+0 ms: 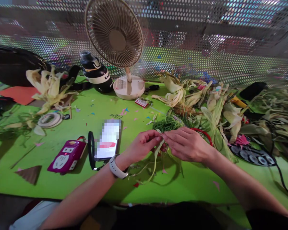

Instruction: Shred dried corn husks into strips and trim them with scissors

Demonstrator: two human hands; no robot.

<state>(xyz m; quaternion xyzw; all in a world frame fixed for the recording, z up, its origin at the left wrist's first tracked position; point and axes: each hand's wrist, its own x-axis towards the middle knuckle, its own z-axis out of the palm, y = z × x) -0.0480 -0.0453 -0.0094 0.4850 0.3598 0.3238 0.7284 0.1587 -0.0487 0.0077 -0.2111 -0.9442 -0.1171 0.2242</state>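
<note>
A pale green strip of corn husk point(156, 157) hangs from my fingertips over the table, its thin tail curling toward me. My left hand point(144, 146) is closed in a pinch on the strip. My right hand point(190, 145) also pinches it, fingers pressed together, and the two hands meet at the fingertips. The exact spot they grip is partly hidden by the fingers. Just behind them lies a bundle of green string point(166, 124). A red curved loop point(207, 136) shows beyond my right hand.
A phone point(108, 140) and a purple power socket point(67, 156) lie left of my hands on the green table point(86, 185). A fan point(129, 88) and black bottle point(98, 75) stand behind. Dried corn husks point(213, 102) pile at right. Tape roll point(50, 119) lies left; paper scraps are scattered.
</note>
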